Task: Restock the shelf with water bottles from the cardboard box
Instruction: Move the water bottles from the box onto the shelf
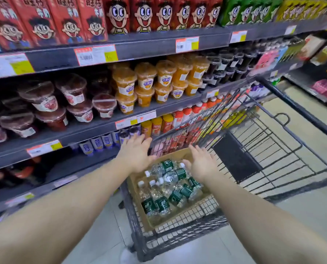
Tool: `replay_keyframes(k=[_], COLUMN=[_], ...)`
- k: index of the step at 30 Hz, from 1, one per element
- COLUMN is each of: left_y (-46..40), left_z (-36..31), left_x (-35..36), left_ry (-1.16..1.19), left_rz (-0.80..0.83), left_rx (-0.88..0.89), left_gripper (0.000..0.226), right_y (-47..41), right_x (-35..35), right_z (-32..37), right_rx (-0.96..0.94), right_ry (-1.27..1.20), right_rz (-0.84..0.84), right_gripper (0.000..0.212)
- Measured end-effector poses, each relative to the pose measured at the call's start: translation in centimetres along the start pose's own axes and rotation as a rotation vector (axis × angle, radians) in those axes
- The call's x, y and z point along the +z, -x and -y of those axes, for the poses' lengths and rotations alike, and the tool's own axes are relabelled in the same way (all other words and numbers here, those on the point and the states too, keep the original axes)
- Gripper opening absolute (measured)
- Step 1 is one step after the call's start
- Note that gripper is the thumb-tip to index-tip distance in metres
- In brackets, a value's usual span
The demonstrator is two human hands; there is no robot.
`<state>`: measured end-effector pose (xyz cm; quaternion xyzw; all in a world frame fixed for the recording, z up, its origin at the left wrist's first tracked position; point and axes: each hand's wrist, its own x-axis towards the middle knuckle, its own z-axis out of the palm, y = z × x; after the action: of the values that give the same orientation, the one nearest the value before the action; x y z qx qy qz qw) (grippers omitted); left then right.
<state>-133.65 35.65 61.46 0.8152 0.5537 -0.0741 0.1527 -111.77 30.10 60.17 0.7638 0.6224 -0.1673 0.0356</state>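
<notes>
You have one view only, from the head camera. It looks forward and steeply down onto the shopping cart (235, 168), close enough that both forearms fill the lower frame. The wide-angle lens bends the shelf (101, 128), which runs along the cart's left side. The aisle floor (301, 216) lies right of the cart.

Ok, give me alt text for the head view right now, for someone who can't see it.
Both hands, left hand and right hand, reach open and empty over a cardboard box of green-labelled water bottles sitting in a wire shopping cart. To the left stand store shelves stocked with fruit cups and drinks.
</notes>
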Motion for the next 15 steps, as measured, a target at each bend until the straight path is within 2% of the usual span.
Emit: replay_keyframes(k=[7, 12, 15], left_y=[-4.6, -6.7, -7.7], left_z=[1.2, 0.9, 0.0], left_x=[6.8, 14.1, 17.8], left_ry=[0.086, 0.163, 0.177], left_rz=[0.141, 0.221, 0.241], left_rx=[-0.127, -0.257, -0.309], left_gripper=[0.080, 0.083, 0.082], right_y=[-8.5, -14.8, -17.2], right_x=[6.5, 11.8, 14.4], right_z=[-1.9, -2.6, -3.0], right_rx=[-0.114, -0.239, -0.346], right_ry=[0.056, 0.143, 0.193], right_rz=[0.189, 0.338, 0.403], right_gripper=[0.067, 0.043, 0.059])
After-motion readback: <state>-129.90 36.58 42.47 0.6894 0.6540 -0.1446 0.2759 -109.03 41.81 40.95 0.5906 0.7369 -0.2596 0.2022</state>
